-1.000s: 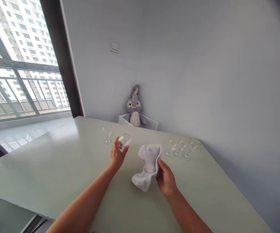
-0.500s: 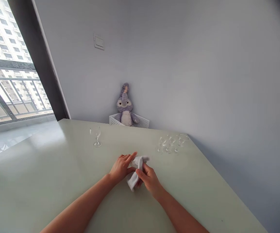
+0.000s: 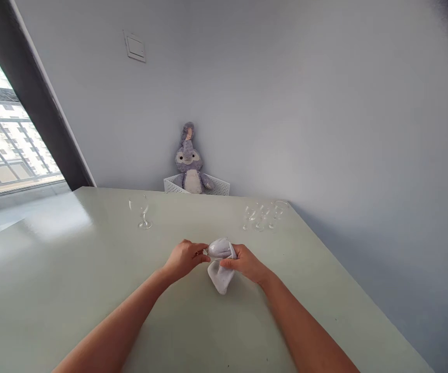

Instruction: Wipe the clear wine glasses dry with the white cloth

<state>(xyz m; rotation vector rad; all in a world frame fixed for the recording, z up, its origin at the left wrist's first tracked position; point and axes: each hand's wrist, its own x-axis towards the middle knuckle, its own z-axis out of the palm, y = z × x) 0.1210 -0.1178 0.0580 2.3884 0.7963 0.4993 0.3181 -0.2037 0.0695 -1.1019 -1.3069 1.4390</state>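
Observation:
In the middle of the table, my left hand is closed in a pinch at the stem or base end of a small glass, which lies tilted sideways with its bowl to the right. My right hand grips a white cloth, pressed at the bowl's mouth; part of it seems to be inside the bowl, and a corner hangs below. The fingers behind the cloth are hidden.
A larger stemmed glass stands upright at the left on the pale table. Several small stemmed glasses stand at the back right near the edge. Behind the table, a plush toy sits in a white perforated basket.
My left hand has shifted from beside the bowl to the glass's stem end. The glass has turned sideways and the cloth hangs lower from my right hand. The view has shifted slightly.

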